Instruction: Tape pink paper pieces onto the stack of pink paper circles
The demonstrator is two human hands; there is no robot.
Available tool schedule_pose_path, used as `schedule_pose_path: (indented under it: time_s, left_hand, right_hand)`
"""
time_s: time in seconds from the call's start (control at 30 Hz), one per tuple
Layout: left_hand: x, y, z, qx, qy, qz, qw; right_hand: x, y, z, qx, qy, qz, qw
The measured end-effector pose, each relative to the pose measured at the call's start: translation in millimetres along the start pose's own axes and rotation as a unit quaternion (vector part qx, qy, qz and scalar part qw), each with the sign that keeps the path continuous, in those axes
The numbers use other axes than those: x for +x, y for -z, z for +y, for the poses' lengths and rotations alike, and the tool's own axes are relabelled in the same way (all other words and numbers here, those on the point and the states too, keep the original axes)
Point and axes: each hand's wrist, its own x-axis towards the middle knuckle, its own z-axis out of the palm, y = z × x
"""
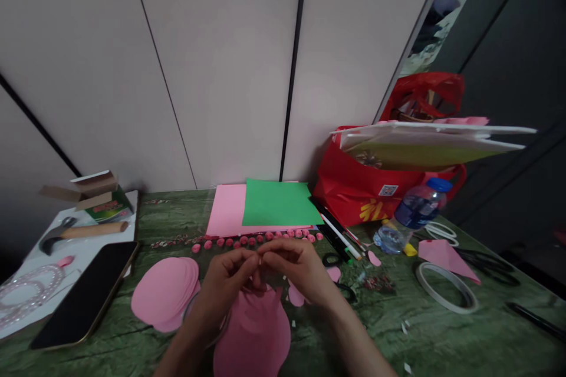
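My left hand [230, 274] and my right hand [298, 268] meet fingertip to fingertip at the middle of the table. Both are closed in a pinch, and whatever sits between the fingers is too small or too hidden to make out. Just below them lie rounded pink paper pieces [252, 336], partly covered by my left hand. Left of that hand is a stack of pink paper circles [165, 291]. Beyond my fingertips runs a row of small rolled pink paper pieces [252, 241]. Small pink paper cutouts [295, 294] show beside my right wrist.
Green paper [283, 203] and pink paper [225, 206] lie at the back. To the left are a phone [88, 294], hammer [88, 230] and small box [106, 203]. On the right stand a red bag [345, 182] and water bottle [409, 218], near a tape roll [446, 288].
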Motion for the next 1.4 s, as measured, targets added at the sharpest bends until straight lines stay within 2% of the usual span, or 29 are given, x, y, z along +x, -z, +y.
schedule_pose_path:
  time_s: [0.1,0.2,0.27,0.37,0.47,0.53,0.6,0.73,0.83,1.0,1.17,1.4]
  left_hand:
    - [3.3,1.7,-2.8,0.023,-0.012,0.026,0.999]
    - [4.5,1.7,-4.6,0.028,-0.024,0.025,0.999]
    - [4.0,1.1,-4.3,0.012,-0.029,0.014,0.999]
    - [2.4,-0.5,-2.0,-0.022,-0.027,0.000,0.999]
    - [1.3,-2.2,0.8,-0.036,-0.020,-0.005,0.999]
    - [1.2,-2.7,2.0,-0.021,-0.025,-0.001,0.999]
    - [1.5,-2.6,2.1,0.002,-0.030,0.011,0.999]
    - [1.8,-1.7,0.3,0.039,-0.026,0.046,0.998]
    - [1.6,-2.0,-0.7,0.050,-0.038,0.050,0.997]
    - [0.6,-3.7,1.2,0.046,-0.047,0.054,0.996]
    - [0.1,-4.1,2.8,0.046,-0.042,0.058,0.996]
    - [0.7,-3.5,0.9,0.053,-0.046,0.069,0.995]
  right_hand:
    - [0.5,-0.7,2.9,-0.009,0.027,0.019,0.999]
    - [0.3,-0.9,5.7,-0.087,0.078,0.049,0.992]
    - [-0.4,-0.8,5.5,-0.170,0.133,0.069,0.974]
    - [-2.1,-1.5,3.5,-0.272,0.220,0.086,0.933]
    - [-3.9,-3.5,1.3,-0.315,0.267,0.101,0.905]
    - [-4.6,-4.7,0.1,-0.304,0.280,0.116,0.903]
    - [-4.7,-5.2,-0.5,-0.262,0.268,0.135,0.917]
    - [-4.1,-4.2,0.1,-0.146,0.179,0.155,0.961]
    - [-3.7,-4.1,0.4,-0.074,0.136,0.155,0.976]
    - [-2.9,-5.1,-2.7,-0.025,0.091,0.155,0.983]
    - [-3.0,-4.7,-6.4,0.000,0.100,0.146,0.984]
    - [-2.2,-5.9,-6.9,0.002,0.089,0.174,0.981]
